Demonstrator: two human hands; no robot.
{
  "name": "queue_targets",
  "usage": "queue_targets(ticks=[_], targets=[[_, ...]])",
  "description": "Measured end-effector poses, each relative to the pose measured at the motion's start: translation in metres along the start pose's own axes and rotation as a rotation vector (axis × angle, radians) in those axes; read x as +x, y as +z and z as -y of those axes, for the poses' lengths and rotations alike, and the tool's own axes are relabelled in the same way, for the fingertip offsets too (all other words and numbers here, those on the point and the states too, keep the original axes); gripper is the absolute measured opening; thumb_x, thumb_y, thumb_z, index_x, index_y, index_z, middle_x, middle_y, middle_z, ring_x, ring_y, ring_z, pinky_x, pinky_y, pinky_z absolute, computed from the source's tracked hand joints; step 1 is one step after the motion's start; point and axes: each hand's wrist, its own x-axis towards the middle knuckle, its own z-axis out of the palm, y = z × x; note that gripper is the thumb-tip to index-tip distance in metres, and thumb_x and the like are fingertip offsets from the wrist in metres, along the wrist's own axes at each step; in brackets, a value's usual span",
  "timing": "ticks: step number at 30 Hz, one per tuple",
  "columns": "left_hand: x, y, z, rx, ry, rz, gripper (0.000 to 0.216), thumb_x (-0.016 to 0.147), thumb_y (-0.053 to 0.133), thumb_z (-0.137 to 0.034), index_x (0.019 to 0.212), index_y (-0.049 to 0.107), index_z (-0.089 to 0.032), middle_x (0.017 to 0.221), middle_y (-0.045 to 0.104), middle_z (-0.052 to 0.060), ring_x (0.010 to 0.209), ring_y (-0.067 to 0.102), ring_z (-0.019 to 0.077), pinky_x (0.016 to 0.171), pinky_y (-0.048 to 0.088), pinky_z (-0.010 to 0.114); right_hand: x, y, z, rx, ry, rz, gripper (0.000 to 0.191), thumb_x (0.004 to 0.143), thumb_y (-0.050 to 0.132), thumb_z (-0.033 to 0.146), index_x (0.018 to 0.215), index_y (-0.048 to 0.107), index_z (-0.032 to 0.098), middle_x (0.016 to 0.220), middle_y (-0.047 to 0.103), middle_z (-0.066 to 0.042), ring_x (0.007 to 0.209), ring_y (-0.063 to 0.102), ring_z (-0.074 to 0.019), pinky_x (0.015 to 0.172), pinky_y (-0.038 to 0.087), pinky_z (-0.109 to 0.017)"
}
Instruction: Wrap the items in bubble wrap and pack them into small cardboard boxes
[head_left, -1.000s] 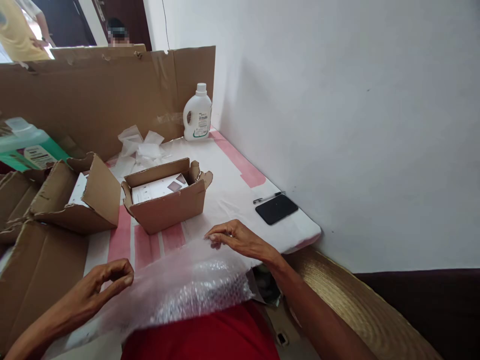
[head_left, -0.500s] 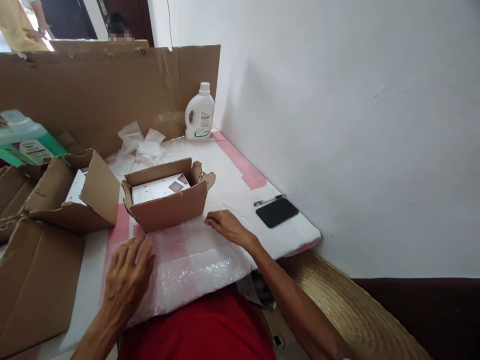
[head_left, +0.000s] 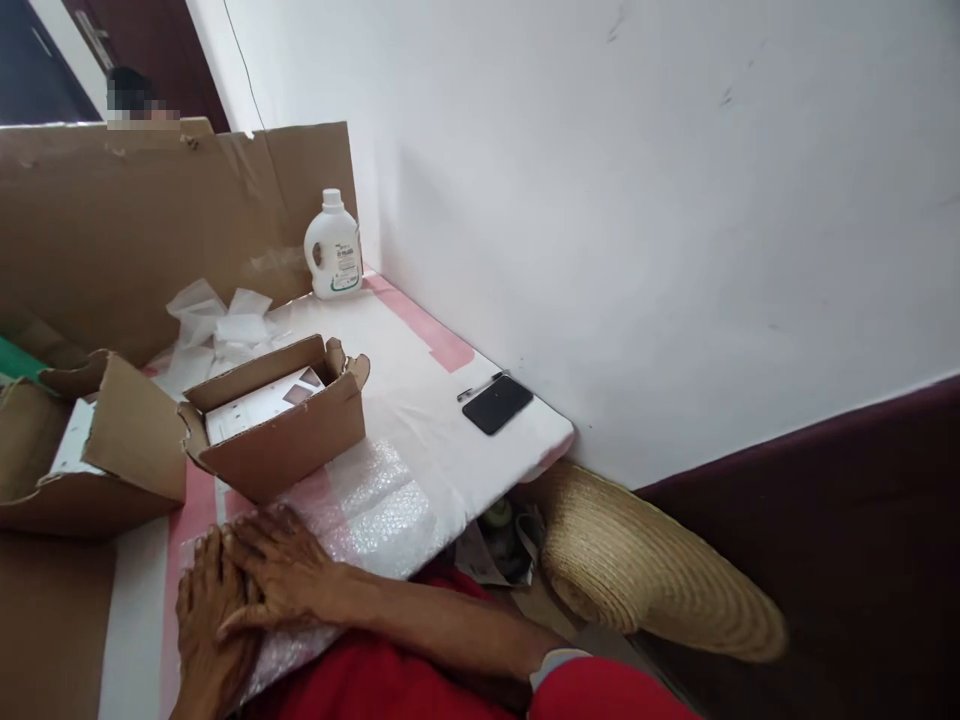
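Note:
A clear sheet of bubble wrap (head_left: 386, 500) lies flat along the table's near edge. On its left end my left hand (head_left: 214, 610) rests with fingers stretched out. My right hand (head_left: 289, 565) has its fingers extended too, lying on the bubble wrap and partly over my left hand. Just beyond the hands stands an open cardboard box (head_left: 292, 450), holding flat white packets (head_left: 259, 405) with a dark diamond print. Neither hand grips anything.
Another cardboard box (head_left: 142, 440) stands at left. Behind are crumpled clear bags (head_left: 225, 320), a white jug (head_left: 335, 250) and a tall cardboard panel (head_left: 150, 220). A black phone (head_left: 497, 403) and a pen (head_left: 480, 387) lie at right. A straw hat (head_left: 615, 550) is below the table edge.
My right hand has moved left across the bubble wrap from beside the box's right end to my left hand. The view has swung to the right.

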Motion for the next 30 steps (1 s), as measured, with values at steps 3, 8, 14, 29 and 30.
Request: queue_targets(ticks=[3, 8, 14, 29, 30], targets=[[0.002, -0.009, -0.017, 0.016, -0.073, 0.004, 0.08, 0.097, 0.016, -0.052, 0.148, 0.04, 0.005, 0.158, 0.036, 0.029, 0.153, 0.022, 0.038, 0.123, 0.017, 0.056, -0.023, -0.013, -0.038, -0.059, 0.016, 0.049, 0.084, 0.095, 0.054, 0.067, 0.156, 0.034, 0.013, 0.161, 0.038, -0.014, 0.153, 0.026, -0.0284, 0.125, 0.021, -0.05], [-0.001, -0.019, -0.032, 0.011, -0.104, -0.023, 0.087, 0.095, 0.014, -0.06, 0.148, 0.041, 0.004, 0.157, 0.037, 0.029, 0.153, 0.023, 0.0386, 0.123, 0.017, 0.057, -0.079, -0.057, -0.105, -0.113, 0.378, 0.071, 0.085, 0.096, 0.047, 0.07, 0.16, 0.03, 0.016, 0.167, 0.024, -0.014, 0.156, 0.017, -0.0324, 0.126, 0.016, -0.054], [-0.011, -0.024, -0.026, -0.008, -0.079, 0.028, 0.087, 0.094, 0.027, -0.064, 0.151, 0.036, 0.001, 0.158, 0.034, 0.031, 0.151, 0.026, 0.0434, 0.119, 0.023, 0.064, -0.107, -0.095, -0.131, -0.207, 0.497, 0.067, 0.077, 0.099, 0.048, 0.062, 0.16, 0.03, 0.018, 0.167, 0.022, -0.014, 0.156, 0.015, -0.0322, 0.125, 0.018, -0.056], [-0.086, -0.049, 0.072, -0.022, 0.518, 0.041, 0.09, 0.075, 0.045, -0.005, 0.159, 0.028, -0.035, 0.154, 0.052, 0.003, 0.139, 0.052, 0.0222, 0.114, 0.044, 0.033, -0.2, -0.113, -0.131, -0.173, 0.001, 0.208, 0.067, 0.092, 0.048, 0.01, 0.157, 0.038, 0.021, 0.161, 0.041, -0.007, 0.152, 0.031, -0.028, 0.122, 0.029, -0.048], [-0.087, -0.051, 0.075, -0.058, 0.512, 0.053, 0.089, 0.076, 0.044, -0.004, 0.157, 0.03, -0.036, 0.152, 0.054, 0.002, 0.138, 0.054, 0.0212, 0.113, 0.046, 0.033, -0.201, -0.112, -0.132, -0.16, -0.001, 0.196, 0.063, 0.093, 0.047, 0.011, 0.155, 0.042, 0.022, 0.159, 0.045, -0.007, 0.15, 0.034, -0.0282, 0.12, 0.031, -0.048]])
